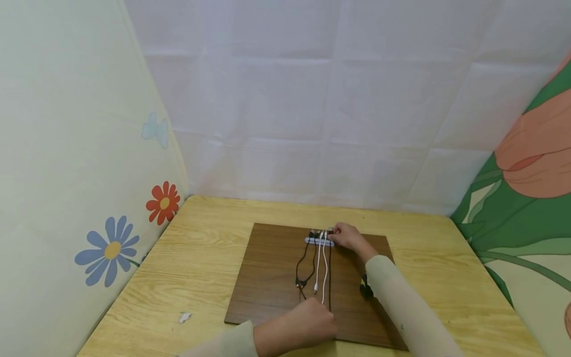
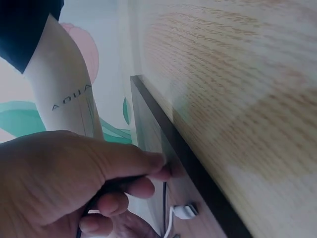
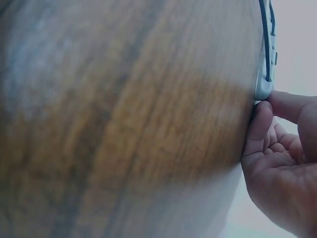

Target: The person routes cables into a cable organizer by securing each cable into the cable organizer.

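A pale cable holder strip (image 1: pixel 312 241) lies near the far edge of a brown wooden board (image 1: pixel 267 267), with several black and white cables running from it toward me. My right hand (image 1: pixel 348 237) is at the strip's right end; in the right wrist view its thumb and forefinger pinch the end of the cable holder (image 3: pixel 262 89). Over the board's near part, my left hand (image 1: pixel 305 322) is curled. The left wrist view has it pinching a black cable (image 2: pixel 119 184) between thumb and fingers. A white cable's plug (image 2: pixel 185 211) lies on the board beyond it.
The board rests on a yellow wood-grain table (image 1: pixel 178 267). A black object (image 1: pixel 366 288) sits on the board, partly behind my right sleeve. A small whitish patch (image 1: pixel 185 317) marks the table at left. Printed cloth walls (image 1: pixel 285 99) stand around the table.
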`<action>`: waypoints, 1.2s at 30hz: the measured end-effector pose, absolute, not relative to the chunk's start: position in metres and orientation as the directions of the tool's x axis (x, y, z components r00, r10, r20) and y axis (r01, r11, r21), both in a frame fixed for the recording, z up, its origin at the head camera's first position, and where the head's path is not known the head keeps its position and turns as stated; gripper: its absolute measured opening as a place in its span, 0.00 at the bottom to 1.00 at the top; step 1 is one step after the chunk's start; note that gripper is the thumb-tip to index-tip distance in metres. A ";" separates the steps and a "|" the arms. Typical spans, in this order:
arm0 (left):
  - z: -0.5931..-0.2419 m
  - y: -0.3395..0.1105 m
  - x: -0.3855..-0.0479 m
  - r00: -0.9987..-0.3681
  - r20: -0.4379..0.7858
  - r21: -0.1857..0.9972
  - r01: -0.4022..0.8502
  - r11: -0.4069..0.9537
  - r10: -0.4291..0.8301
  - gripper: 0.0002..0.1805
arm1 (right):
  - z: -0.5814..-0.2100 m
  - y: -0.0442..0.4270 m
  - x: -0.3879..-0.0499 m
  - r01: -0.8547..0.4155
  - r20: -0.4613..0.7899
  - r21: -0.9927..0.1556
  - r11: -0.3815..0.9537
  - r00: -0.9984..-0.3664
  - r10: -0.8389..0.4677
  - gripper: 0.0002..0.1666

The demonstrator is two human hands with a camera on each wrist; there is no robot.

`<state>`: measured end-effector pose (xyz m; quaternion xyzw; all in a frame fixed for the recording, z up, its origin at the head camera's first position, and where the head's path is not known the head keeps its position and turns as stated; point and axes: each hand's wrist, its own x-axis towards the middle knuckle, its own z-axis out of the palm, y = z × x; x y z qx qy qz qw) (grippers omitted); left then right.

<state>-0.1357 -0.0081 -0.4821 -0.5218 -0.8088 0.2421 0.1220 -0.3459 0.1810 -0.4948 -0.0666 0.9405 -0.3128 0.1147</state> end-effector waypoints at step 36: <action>-0.474 0.032 -0.126 -0.393 -0.151 -0.708 0.683 0.178 0.907 0.07 | -0.435 0.204 -0.257 -0.082 -0.530 -0.741 0.666 -0.537 -0.656 0.25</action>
